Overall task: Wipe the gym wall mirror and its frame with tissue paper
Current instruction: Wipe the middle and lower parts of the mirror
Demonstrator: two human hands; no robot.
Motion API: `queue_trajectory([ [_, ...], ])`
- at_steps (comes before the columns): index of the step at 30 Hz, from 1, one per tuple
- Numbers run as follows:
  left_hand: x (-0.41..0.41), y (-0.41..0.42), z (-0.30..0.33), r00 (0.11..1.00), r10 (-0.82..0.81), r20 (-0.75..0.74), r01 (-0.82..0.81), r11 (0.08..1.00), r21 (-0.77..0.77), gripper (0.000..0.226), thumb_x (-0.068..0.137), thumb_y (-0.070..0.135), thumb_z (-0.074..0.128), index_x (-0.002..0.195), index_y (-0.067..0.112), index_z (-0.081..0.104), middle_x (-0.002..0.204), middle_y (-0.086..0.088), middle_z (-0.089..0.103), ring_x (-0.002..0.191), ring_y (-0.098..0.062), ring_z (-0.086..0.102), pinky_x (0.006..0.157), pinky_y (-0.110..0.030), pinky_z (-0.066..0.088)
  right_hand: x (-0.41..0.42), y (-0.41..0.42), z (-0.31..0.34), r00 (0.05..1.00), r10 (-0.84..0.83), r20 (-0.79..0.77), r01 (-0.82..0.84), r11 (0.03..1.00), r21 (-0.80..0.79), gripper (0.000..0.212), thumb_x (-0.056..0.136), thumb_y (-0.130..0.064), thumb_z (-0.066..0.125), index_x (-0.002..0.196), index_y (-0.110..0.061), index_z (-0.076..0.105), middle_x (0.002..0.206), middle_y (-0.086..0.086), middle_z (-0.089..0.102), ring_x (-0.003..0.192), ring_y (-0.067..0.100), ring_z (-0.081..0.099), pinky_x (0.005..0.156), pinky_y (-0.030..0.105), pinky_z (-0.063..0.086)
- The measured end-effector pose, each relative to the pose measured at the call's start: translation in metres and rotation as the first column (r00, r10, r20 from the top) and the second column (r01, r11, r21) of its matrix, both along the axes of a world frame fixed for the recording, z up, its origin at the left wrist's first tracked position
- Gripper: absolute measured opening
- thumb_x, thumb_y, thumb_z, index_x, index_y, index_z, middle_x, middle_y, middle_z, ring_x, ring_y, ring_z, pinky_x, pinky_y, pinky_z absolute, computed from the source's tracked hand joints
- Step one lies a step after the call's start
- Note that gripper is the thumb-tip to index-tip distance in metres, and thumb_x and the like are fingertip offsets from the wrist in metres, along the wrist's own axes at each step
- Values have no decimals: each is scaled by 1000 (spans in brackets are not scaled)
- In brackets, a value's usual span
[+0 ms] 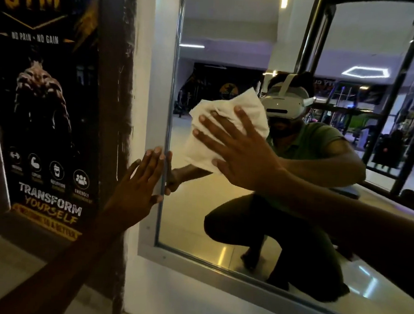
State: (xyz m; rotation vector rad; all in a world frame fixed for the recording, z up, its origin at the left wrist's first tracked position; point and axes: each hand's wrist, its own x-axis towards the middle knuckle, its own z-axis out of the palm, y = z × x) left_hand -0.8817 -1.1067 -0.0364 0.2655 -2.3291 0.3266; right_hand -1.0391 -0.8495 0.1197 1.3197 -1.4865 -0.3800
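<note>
wiping under way: our right hand (238, 149), fingers spread flat, presses the tissue (226, 123) on the mirror (208, 219) near its left edge; left hand (139, 188) rests flat on the frame (158, 103); how much is already wiped, we cannot tell.

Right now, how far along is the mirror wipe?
Nothing visibly marks any part as finished. In hand: the right hand presses tissue paper flat on the mirror near its left edge, while the left hand rests on the frame. The frame appears not yet wiped.
</note>
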Motion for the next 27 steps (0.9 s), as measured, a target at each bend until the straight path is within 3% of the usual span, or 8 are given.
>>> queue_trajectory([
  [4, -5, 0, -7, 997, -5, -71, 3, 1000, -30, 89, 101, 36, 52, 165, 11, -5, 173, -11, -9, 160, -28, -5, 126, -53, 15, 15, -13, -71, 994, -26, 104, 38, 993, -114, 80, 105, -51, 37, 168, -18, 2, 174, 16, -7, 161, 37, -8, 125, 67, -5],
  [10, 1, 12, -2, 996, 53, -66, -56, 997, -46, 104, 89, 15, 71, 164, 6, -2, 173, -15, -8, 160, -31, -4, 127, -54, 15, 16, -2, -184, 993, -22, 119, 3, 988, 155, 82, 102, -46, 55, 168, -21, 13, 175, 12, 1, 162, 34, -1, 126, 64, -9],
  [12, 3, 19, 1, 997, 34, -65, -38, 998, -57, 103, 90, 17, 69, 164, 7, 0, 172, -16, -4, 160, -31, -2, 128, -49, 8, 14, 8, -163, 994, -1, 106, -16, 987, 158, 78, 104, -46, 50, 168, -22, 12, 175, 11, 0, 162, 33, -2, 127, 63, -5],
  [14, 4, 22, 4, 998, 18, -68, -21, 998, -53, 103, 89, 13, 70, 164, 7, 0, 172, -17, -1, 159, -32, 0, 128, -44, 0, 12, 16, -112, 992, -19, 121, 16, 1000, 25, 77, 105, -48, 42, 168, -23, 5, 175, 12, -5, 162, 33, -5, 127, 64, -3],
  [17, 3, 20, 2, 998, 39, -56, -42, 998, -45, 109, 84, 10, 76, 163, 5, 1, 172, -18, 1, 158, -34, 5, 126, -50, 14, 7, 21, -48, 992, -40, 116, 57, 987, -148, 76, 105, -50, 39, 168, -20, 8, 175, 14, 0, 162, 36, -1, 125, 67, 0],
  [19, 4, 17, -5, 998, 60, -30, -61, 998, -29, 114, 82, 9, 79, 164, 6, -1, 172, -17, -2, 159, -33, 3, 125, -52, 18, 10, 10, -46, 994, -52, 93, 69, 980, -188, 77, 105, -49, 38, 168, -18, 9, 175, 16, 2, 161, 38, 1, 125, 69, 0],
  [24, 3, 15, -23, 995, 95, -34, -96, 995, -42, 113, 83, -4, 73, 164, 8, -4, 172, -15, -7, 160, -30, -5, 127, -51, 13, 28, -40, -140, 987, -27, 159, 43, 994, -101, 79, 106, -47, 36, 167, -15, -3, 174, 19, -10, 161, 39, -7, 125, 67, -1],
  [27, 6, 20, -24, 994, 98, -37, -100, 993, -57, 106, 88, 0, 70, 164, 7, -5, 172, -15, -8, 160, -31, -5, 127, -51, 13, 31, -46, -224, 978, 16, 206, -22, 999, 27, 85, 104, -42, 52, 168, -16, 3, 174, 17, -8, 161, 38, -7, 126, 66, 1],
])
